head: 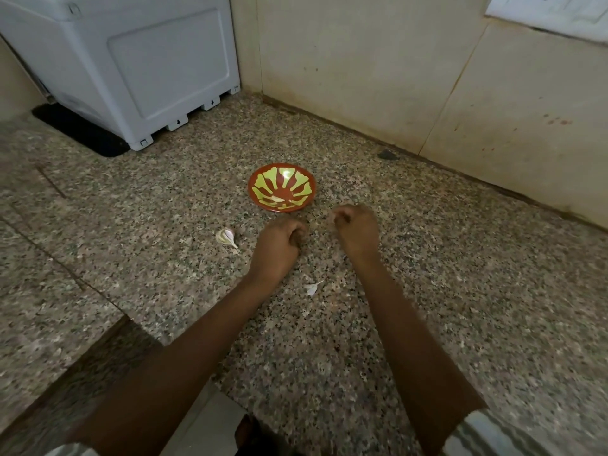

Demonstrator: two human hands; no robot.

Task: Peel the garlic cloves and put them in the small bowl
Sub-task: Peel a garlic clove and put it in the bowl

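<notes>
Garlic cloves (226, 237), white with purplish skin on, lie on the speckled counter (164, 205) just left of the left hand (278, 243), whose fingers (297, 233) are curled. Whether they grip anything I cannot tell. Just beyond the fingers sits the small bowl (260, 179), red with yellow-green rays, with a pale clove (277, 199) inside. The right hand (357, 228) is curled likewise.

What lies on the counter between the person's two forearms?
A small white scrap of garlic skin lies on the speckled counter, touching neither the left forearm nor the right forearm. The head view shows it.
</notes>
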